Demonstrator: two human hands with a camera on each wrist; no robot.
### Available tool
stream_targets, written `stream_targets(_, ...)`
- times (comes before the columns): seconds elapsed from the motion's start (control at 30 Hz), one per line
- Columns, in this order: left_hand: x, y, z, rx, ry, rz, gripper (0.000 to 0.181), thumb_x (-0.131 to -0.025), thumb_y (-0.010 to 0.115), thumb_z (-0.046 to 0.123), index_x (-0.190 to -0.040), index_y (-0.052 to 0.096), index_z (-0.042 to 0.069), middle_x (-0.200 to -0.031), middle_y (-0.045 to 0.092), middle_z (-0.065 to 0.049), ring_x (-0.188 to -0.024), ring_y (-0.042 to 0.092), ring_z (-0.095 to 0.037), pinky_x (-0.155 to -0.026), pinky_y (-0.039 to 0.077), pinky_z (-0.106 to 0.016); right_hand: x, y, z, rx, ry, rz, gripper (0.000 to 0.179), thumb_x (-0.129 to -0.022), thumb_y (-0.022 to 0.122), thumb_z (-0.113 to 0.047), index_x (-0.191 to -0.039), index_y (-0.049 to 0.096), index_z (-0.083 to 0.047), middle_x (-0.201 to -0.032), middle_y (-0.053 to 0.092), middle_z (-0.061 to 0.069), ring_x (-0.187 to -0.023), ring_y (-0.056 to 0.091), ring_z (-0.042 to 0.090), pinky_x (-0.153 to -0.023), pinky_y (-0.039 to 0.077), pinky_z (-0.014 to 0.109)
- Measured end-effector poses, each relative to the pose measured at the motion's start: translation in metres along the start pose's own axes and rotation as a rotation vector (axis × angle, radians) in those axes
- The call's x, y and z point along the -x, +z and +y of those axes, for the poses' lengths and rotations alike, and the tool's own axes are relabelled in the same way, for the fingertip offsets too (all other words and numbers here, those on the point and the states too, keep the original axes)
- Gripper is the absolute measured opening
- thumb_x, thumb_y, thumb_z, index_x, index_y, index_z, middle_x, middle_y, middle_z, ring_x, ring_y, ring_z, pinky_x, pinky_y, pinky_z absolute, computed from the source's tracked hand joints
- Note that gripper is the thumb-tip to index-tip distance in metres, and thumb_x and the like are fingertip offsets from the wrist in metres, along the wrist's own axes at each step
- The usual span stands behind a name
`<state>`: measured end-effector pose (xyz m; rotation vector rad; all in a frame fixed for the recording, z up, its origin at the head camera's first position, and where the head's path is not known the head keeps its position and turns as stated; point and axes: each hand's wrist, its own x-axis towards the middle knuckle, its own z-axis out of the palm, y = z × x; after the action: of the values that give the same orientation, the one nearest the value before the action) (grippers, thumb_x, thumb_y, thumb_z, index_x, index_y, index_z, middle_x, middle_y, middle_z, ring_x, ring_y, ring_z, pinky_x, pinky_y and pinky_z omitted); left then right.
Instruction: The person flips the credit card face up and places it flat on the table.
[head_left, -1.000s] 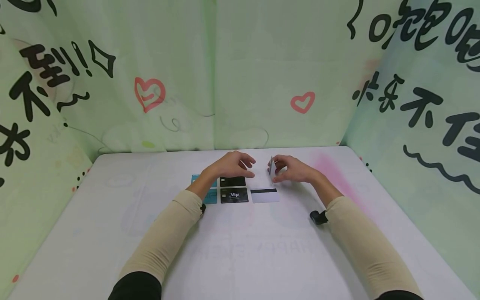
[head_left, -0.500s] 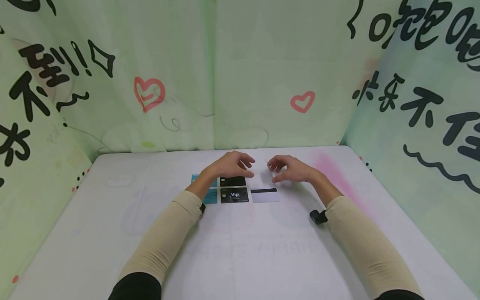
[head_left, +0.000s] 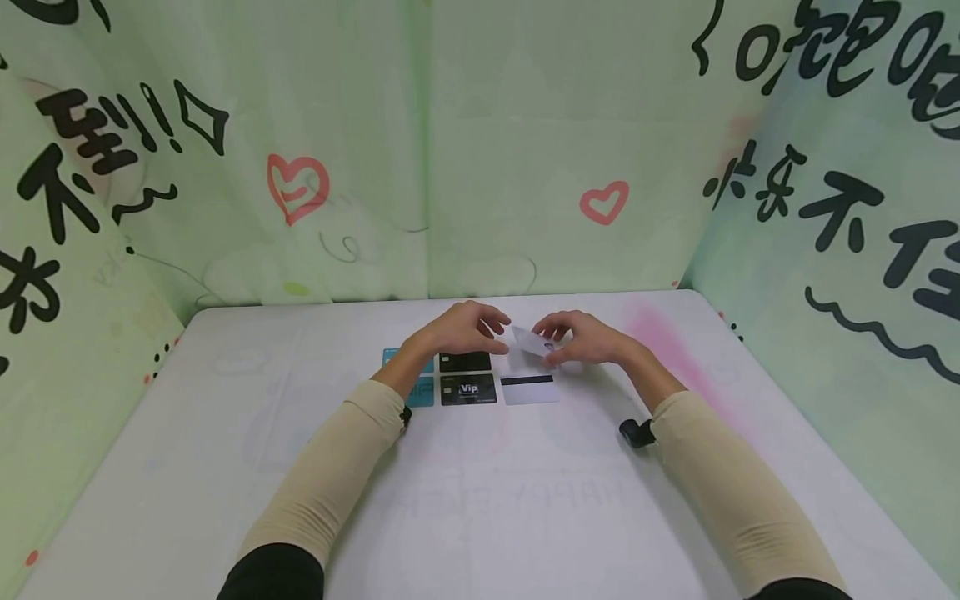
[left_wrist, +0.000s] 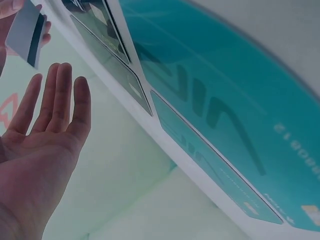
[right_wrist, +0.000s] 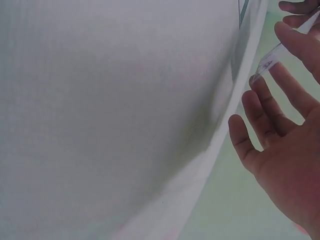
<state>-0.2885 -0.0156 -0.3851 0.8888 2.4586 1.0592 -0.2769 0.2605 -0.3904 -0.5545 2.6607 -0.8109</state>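
Note:
My right hand pinches a white card between thumb and fingertips, a little above the table. The card is tilted; its other face, with a dark stripe, shows in the left wrist view. Just left of it, my left hand hovers with fingers relaxed and holds nothing; in the left wrist view its fingers are spread. Beneath the hands lie a black Vip card, a second black card, teal cards and a white striped card. The left wrist partly covers the teal ones.
The cards lie in two rows on a white-covered table. A pale green curtain with writing and red hearts hangs along the back and sides. A black wrist camera sits below the right wrist.
The white card in my right hand has turned from upright, through nearly edge-on, to tilted with its face showing, its free end pointing left. My left hand has stayed in place.

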Motion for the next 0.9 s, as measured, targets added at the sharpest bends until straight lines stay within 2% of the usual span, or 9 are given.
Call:
stream_targets(0.27,0.000,0.001,0.003,-0.011,-0.004,-0.015,0.057,-0.093,0.078,0.029,-0.143,0.062,0.007,-0.132,0.070,-0.009,-0.119,0.068,-0.023,-0.101,0.055,-0.036,0.003,0.001,-0.004,0.038,0.002,-0.002,0.053,-0.085,0.085,-0.026,-0.136,0.069,-0.017,-0.123,0.063,0.008,-0.115,0.054,0.028,-0.092,0.047,0.040)
stream_targets(0.57,-0.002,0.003,0.007,-0.024,-0.005,-0.024,0.057,-0.091,0.080,0.027,-0.142,0.063,0.007,-0.131,0.070,-0.009,-0.119,0.067,-0.025,-0.101,0.056,-0.037,0.002,0.002,-0.007,0.030,-0.003,0.025,0.053,-0.085,0.086,-0.029,-0.135,0.070,-0.019,-0.125,0.062,0.008,-0.112,0.055,0.027,-0.086,0.049,0.036)
stream_targets(0.9,-0.009,0.011,0.007,-0.140,-0.022,-0.014,0.056,-0.088,0.084,0.026,-0.139,0.066,0.010,-0.128,0.070,-0.007,-0.118,0.066,-0.024,-0.102,0.055,-0.037,0.004,0.004,-0.011,0.028,-0.012,0.052,0.053,-0.083,0.087,-0.026,-0.133,0.071,-0.020,-0.124,0.061,0.007,-0.111,0.056,0.026,-0.085,0.047,0.035)
